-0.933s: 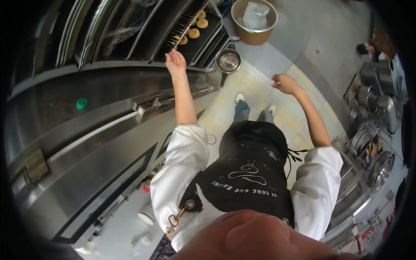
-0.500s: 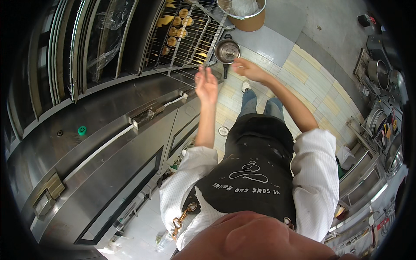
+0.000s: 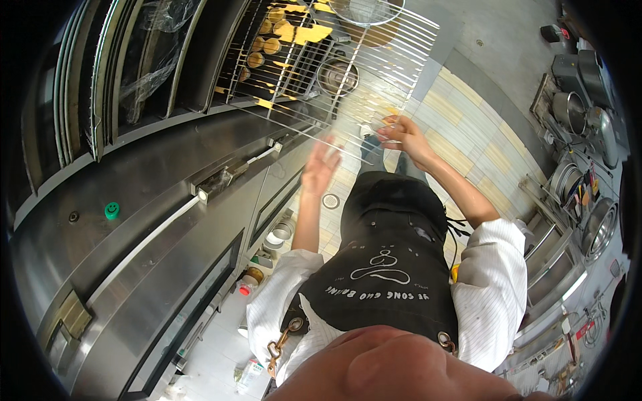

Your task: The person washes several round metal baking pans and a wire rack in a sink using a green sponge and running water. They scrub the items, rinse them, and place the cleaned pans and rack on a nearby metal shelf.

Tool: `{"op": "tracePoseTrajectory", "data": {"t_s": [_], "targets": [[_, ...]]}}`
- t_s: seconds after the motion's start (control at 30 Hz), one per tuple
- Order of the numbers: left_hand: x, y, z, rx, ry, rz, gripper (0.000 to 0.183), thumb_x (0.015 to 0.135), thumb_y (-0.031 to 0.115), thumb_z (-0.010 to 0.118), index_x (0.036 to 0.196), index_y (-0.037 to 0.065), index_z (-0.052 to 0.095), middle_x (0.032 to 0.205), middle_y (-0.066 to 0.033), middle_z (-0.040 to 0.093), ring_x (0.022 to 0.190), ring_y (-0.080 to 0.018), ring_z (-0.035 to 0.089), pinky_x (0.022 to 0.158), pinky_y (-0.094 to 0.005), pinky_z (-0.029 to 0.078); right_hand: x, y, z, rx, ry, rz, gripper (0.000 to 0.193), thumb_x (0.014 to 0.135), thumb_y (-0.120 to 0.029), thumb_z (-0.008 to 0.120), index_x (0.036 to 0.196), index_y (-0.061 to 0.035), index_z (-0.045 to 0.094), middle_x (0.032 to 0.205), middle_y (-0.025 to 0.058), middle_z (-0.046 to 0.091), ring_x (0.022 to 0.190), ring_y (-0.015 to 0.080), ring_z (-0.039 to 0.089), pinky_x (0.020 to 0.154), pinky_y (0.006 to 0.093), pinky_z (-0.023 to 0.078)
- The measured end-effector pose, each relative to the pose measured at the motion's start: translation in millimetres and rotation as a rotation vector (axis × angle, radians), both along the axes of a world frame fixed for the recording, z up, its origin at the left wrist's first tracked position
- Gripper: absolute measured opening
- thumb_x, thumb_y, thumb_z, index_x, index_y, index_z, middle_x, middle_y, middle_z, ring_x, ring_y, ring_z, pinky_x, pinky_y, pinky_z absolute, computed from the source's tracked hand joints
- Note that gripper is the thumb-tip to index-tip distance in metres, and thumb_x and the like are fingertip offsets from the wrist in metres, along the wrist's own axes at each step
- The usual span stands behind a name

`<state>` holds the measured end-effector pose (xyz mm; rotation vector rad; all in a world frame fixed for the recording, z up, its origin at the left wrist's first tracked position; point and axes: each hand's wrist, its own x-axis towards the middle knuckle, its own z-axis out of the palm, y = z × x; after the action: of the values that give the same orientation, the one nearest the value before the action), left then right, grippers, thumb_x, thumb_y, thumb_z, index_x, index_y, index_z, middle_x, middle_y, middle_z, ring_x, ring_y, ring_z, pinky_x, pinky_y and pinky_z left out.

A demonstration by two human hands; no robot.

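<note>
A wire rack (image 3: pixel 364 57) juts out at a slant from the tall metal cabinet at the upper left, with thin yellow scraps (image 3: pixel 302 32) stuck to it. Behind its bars lie several small round baked pieces (image 3: pixel 255 59) on a dark tray. My right hand (image 3: pixel 404 140) is closed at the rack's right edge, its fingertips beside a small yellow scrap. Under the rack's near edge, my left hand (image 3: pixel 321 167) is smeared by motion, its fingers apart and nothing visible in them. A round metal pot (image 3: pixel 338 77) shows through the bars.
Trays (image 3: pixel 110 80) stand upright in a row at the far left, above a steel front with a long handle (image 3: pixel 144 240). A brown tub (image 3: pixel 374 32) sits behind the rack. Pots and bowls (image 3: pixel 570 110) line the right side. A round drain (image 3: pixel 330 201) is set in the floor.
The wire rack has come out to the right and toward me, now covering the pot and the tub. My right hand has shifted right and nearer; my left hand has come slightly nearer.
</note>
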<state>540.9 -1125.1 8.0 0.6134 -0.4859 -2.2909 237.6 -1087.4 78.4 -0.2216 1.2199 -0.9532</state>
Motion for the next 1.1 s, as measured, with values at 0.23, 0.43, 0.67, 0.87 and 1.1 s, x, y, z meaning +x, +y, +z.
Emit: {"op": "tracePoseTrajectory", "data": {"t_s": [0.23, 0.43, 0.67, 0.87, 1.1], "targets": [[-2, -133, 2, -0.039, 0.094, 0.268, 0.082, 0.090, 0.045, 0.063, 0.150, 0.005, 0.026, 0.156, -0.0110, 0.029, 0.142, -0.0301, 0.030, 0.113, -0.0423, 0.033, -36, 77, -24, 0.100, 0.566, -0.622, 0.028, 0.101, -0.034, 0.051, 0.102, -0.0068, 0.058, 0.089, 0.0015, 0.058, 0.072, 0.0080, 0.047, 0.064, 0.0246, 0.039], [-56, -64, -13, -0.033, 0.027, 0.084, 0.058, 0.102, 0.027, 0.047, 0.151, 0.007, 0.025, 0.154, -0.0104, 0.032, 0.137, -0.0272, 0.037, 0.108, -0.0366, 0.039, -61, 165, -22, 0.227, 0.663, -0.901, 0.036, 0.101, -0.037, 0.051, 0.091, -0.0040, 0.061, 0.071, -0.0004, 0.056, 0.065, 0.0064, 0.048, 0.061, 0.0232, 0.036], [-143, 39, 78, -0.285, -0.110, -0.353, 0.081, 0.095, 0.040, 0.057, 0.149, -0.005, 0.019, 0.156, -0.0231, 0.021, 0.143, -0.0362, 0.026, 0.116, -0.0438, 0.025, -106, 347, -38, 0.291, 0.569, -1.122, 0.035, 0.100, -0.032, 0.052, 0.086, -0.0026, 0.064, 0.066, -0.0001, 0.058, 0.057, 0.0067, 0.046, 0.053, 0.0226, 0.036], [-234, 130, 119, -0.016, 0.124, -0.285, 0.102, 0.088, 0.062, 0.056, 0.147, -0.011, 0.018, 0.156, -0.0257, 0.019, 0.145, -0.0387, 0.020, 0.117, -0.0484, 0.022, -168, 533, -33, 0.120, 0.871, -1.351, 0.035, 0.100, -0.032, 0.053, 0.091, -0.0008, 0.065, 0.069, -0.0012, 0.058, 0.059, 0.0049, 0.052, 0.052, 0.0212, 0.042], [-388, 223, 114, -0.044, 0.112, -0.472, 0.085, 0.093, 0.048, 0.057, 0.143, -0.013, 0.026, 0.151, -0.0299, 0.026, 0.141, -0.0399, 0.029, 0.114, -0.0518, 0.029, -190, 733, -17, 0.369, 1.029, -1.496, 0.038, 0.098, -0.033, 0.056, 0.089, 0.0019, 0.068, 0.061, 0.0050, 0.060, 0.055, 0.0101, 0.055, 0.053, 0.0283, 0.043]]}}
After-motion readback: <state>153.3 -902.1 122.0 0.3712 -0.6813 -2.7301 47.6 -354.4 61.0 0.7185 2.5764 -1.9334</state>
